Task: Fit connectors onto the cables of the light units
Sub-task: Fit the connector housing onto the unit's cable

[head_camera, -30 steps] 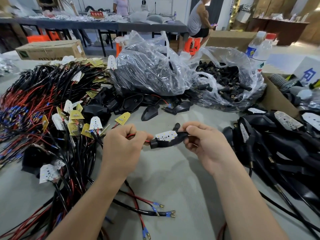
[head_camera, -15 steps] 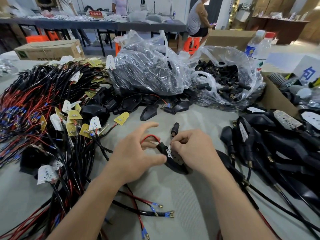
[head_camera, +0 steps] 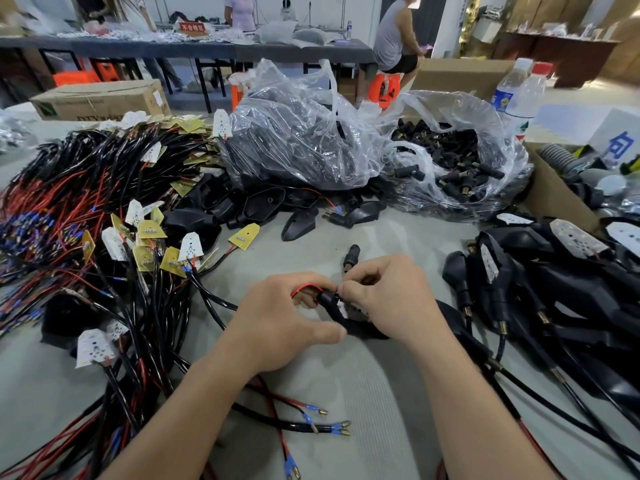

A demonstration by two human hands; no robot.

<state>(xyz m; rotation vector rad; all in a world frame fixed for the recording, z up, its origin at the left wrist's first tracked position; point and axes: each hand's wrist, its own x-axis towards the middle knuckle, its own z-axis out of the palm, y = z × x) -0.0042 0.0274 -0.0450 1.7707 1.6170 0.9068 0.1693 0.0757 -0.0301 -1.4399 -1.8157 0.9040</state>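
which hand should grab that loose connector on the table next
Probably the right hand: the connector lies just beyond its fingers, while the left hand is farther off, holding the unit.

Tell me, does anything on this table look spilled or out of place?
Nothing looks damaged. Black housings lie loose on the table in front of the clear bag, as if spilled, and one connector lies alone just beyond the right hand. The wire pile at left is tangled.
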